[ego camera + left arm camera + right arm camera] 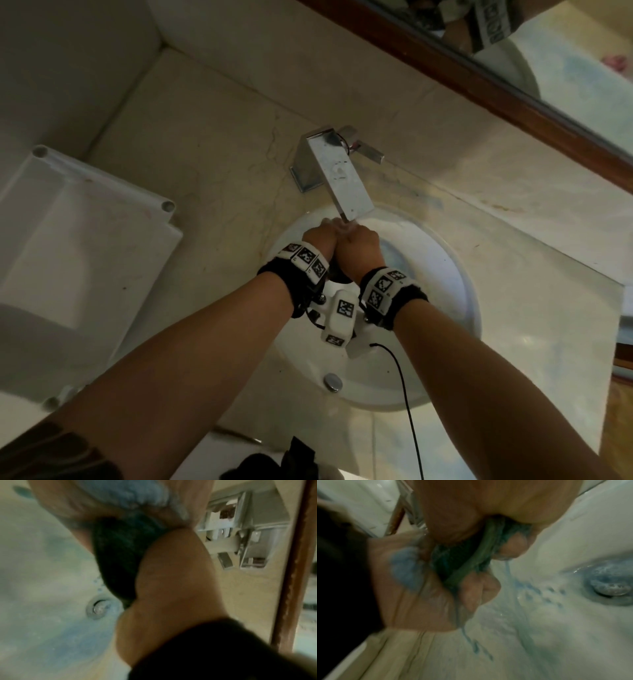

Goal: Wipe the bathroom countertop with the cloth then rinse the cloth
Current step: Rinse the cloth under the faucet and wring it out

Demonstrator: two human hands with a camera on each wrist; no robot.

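Both hands, the left hand and the right hand, are pressed together just under the tap, each with fingers curled tight round the dark cloth bunched between them. Holding it over the sink rather than the tabletop lets the bluish water wrung out run toward the drain. This looks like the rinsing step, wiping apparently done.

From the head view my hands hide the cloth completely. Both wrist views are blurred, so I cannot make out its weave.
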